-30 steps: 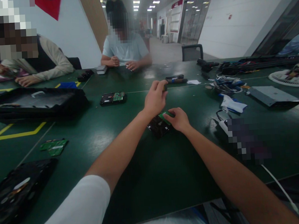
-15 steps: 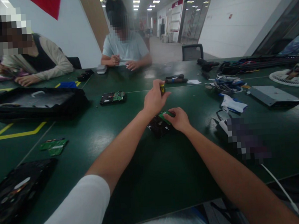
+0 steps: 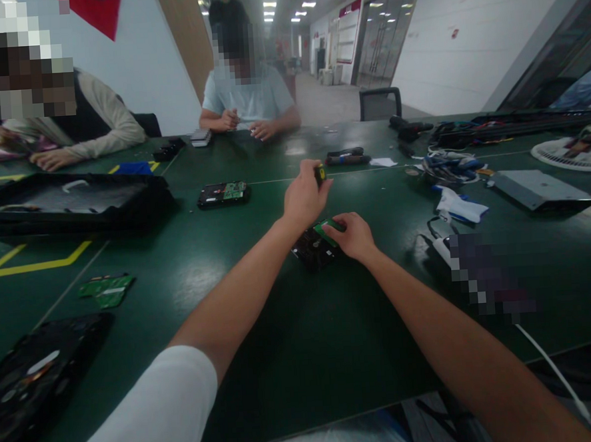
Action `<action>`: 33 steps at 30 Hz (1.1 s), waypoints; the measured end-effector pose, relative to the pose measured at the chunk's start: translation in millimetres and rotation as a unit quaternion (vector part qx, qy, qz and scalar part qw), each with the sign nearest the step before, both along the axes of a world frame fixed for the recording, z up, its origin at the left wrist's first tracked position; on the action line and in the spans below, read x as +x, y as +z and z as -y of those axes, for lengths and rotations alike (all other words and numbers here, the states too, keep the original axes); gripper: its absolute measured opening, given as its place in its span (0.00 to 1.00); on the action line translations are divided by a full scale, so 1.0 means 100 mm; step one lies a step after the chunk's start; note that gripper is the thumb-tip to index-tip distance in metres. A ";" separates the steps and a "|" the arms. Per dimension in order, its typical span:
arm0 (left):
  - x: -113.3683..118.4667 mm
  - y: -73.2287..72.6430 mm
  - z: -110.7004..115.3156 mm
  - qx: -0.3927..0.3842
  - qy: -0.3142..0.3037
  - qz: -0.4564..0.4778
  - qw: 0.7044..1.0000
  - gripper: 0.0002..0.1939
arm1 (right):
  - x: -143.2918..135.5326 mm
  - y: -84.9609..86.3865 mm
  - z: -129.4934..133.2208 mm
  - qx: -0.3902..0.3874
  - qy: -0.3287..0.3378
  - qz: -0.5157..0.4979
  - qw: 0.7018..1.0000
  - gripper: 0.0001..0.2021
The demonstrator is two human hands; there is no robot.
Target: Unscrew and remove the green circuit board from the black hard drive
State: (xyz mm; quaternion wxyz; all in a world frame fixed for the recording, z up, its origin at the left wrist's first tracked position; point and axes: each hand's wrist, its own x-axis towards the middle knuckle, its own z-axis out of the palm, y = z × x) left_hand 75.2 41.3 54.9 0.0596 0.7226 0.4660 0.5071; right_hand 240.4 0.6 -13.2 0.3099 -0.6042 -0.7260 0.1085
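My left hand (image 3: 304, 197) is closed around a yellow-and-black handle (image 3: 320, 173), apparently a screwdriver's; its shaft is hidden by the hand. Just below it, a black hard drive (image 3: 313, 253) lies on the green table, partly covered by my left wrist. My right hand (image 3: 355, 236) pinches a green circuit board (image 3: 326, 231) at the drive's far right side, thumb on top. Whether the board is still joined to the drive I cannot tell.
Another drive with a green board (image 3: 224, 194) lies farther off. Loose green boards (image 3: 108, 290), a black casing (image 3: 45, 376) and black trays (image 3: 74, 201) are left. Tangled cables (image 3: 450, 166), a metal box (image 3: 544, 188) and a white cord (image 3: 552, 369) are right. Co-workers sit opposite.
My left thumb has drawn in slightly towards the handle. My right hand, the board and the drive look unmoved.
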 end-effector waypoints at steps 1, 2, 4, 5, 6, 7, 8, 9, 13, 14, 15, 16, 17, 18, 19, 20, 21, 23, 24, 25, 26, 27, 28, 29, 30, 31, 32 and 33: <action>0.01 -0.01 0.00 -0.001 0.000 0.007 1.000 0.23 | 0.00 0.00 0.00 0.000 0.001 0.003 1.000 0.20; 0.01 -0.02 -0.01 -0.002 -0.002 0.011 1.000 0.24 | 0.00 0.00 0.00 0.000 0.001 0.006 1.000 0.19; 0.02 -0.02 0.00 -0.001 -0.008 0.011 1.000 0.24 | 0.00 0.01 0.00 -0.001 -0.002 0.009 1.000 0.19; 0.02 -0.01 0.00 0.003 -0.011 0.006 1.000 0.24 | 0.00 0.01 0.00 -0.002 -0.004 0.008 1.000 0.19; 0.02 0.00 0.01 0.009 -0.013 -0.001 1.000 0.23 | -0.01 0.01 0.01 -0.002 -0.005 0.006 1.000 0.19; 0.02 0.01 0.01 0.017 -0.013 -0.011 1.000 0.22 | -0.01 0.02 0.01 -0.002 -0.006 0.004 1.000 0.19; 0.01 0.02 0.02 0.023 -0.014 -0.021 0.999 0.21 | -0.01 0.02 0.01 -0.002 -0.006 0.001 1.000 0.19; 0.01 0.03 0.03 0.029 -0.014 -0.032 0.999 0.20 | -0.01 0.02 0.02 -0.001 -0.005 -0.001 1.000 0.19; 0.00 0.05 0.05 0.029 -0.016 -0.054 0.998 0.21 | -0.02 0.03 0.02 -0.003 -0.005 -0.002 1.000 0.19; 0.00 0.05 0.05 0.027 -0.017 -0.054 0.998 0.21 | -0.02 0.03 0.02 -0.005 -0.004 0.000 1.000 0.19; 0.00 0.05 0.05 0.026 -0.019 -0.052 0.998 0.21 | -0.02 0.03 0.02 -0.007 -0.004 0.002 1.000 0.19; 0.00 0.05 0.05 0.025 -0.020 -0.048 0.998 0.21 | -0.01 0.03 0.02 -0.008 -0.004 0.003 1.000 0.19; 0.00 0.05 0.04 0.023 -0.021 -0.044 0.999 0.21 | -0.01 0.03 0.02 -0.007 -0.003 0.003 1.000 0.19; 0.00 0.04 0.04 0.019 -0.021 -0.039 0.999 0.20 | -0.01 0.03 0.02 -0.005 -0.001 0.003 1.000 0.19; 0.00 0.03 0.03 0.013 -0.021 -0.033 0.999 0.21 | -0.01 0.03 0.01 -0.003 0.001 0.003 1.000 0.18; 0.01 0.03 0.03 0.008 -0.021 -0.027 0.999 0.22 | -0.01 0.03 0.01 -0.001 0.002 0.004 1.000 0.18; 0.01 0.02 0.02 0.003 -0.020 -0.020 1.000 0.23 | -0.01 0.02 0.01 0.001 0.003 0.005 1.000 0.18; 0.01 0.02 0.02 -0.002 -0.019 -0.010 1.000 0.24 | 0.00 0.02 0.01 0.001 0.002 0.005 1.000 0.18; 0.01 0.02 0.02 -0.002 -0.020 -0.009 1.000 0.23 | 0.00 0.01 0.01 0.000 0.001 0.005 1.000 0.19; 0.01 0.03 0.02 0.000 -0.021 -0.012 1.000 0.23 | 0.00 0.01 0.01 -0.001 0.000 0.006 1.000 0.19; 0.00 0.04 0.03 0.005 -0.024 -0.019 1.000 0.22 | 0.00 0.01 0.01 -0.003 0.000 0.008 1.000 0.19; 0.00 0.05 0.04 0.013 -0.028 -0.028 0.999 0.21 | 0.00 0.01 0.01 -0.004 0.000 0.012 1.000 0.19; 0.00 0.07 0.05 0.023 -0.031 -0.038 0.999 0.20 | 0.00 0.01 0.00 -0.005 0.001 0.016 1.000 0.19; -0.01 0.08 0.06 0.033 -0.032 -0.046 0.998 0.20 | 0.00 0.01 0.00 -0.005 0.002 0.019 1.000 0.19; -0.01 0.10 0.07 0.041 -0.031 -0.052 0.997 0.19 | 0.00 0.01 0.00 -0.004 0.003 0.020 1.000 0.19; -0.01 0.11 0.08 0.045 -0.030 -0.055 0.997 0.19 | 0.00 0.01 0.00 -0.003 0.003 0.019 1.000 0.19; -0.01 0.11 0.09 0.046 -0.029 -0.055 0.997 0.19 | 0.00 0.01 -0.01 -0.002 0.002 0.016 1.000 0.19; -0.01 0.12 0.09 0.045 -0.028 -0.054 0.997 0.20 | -0.01 0.00 -0.01 -0.002 0.000 0.013 1.000 0.20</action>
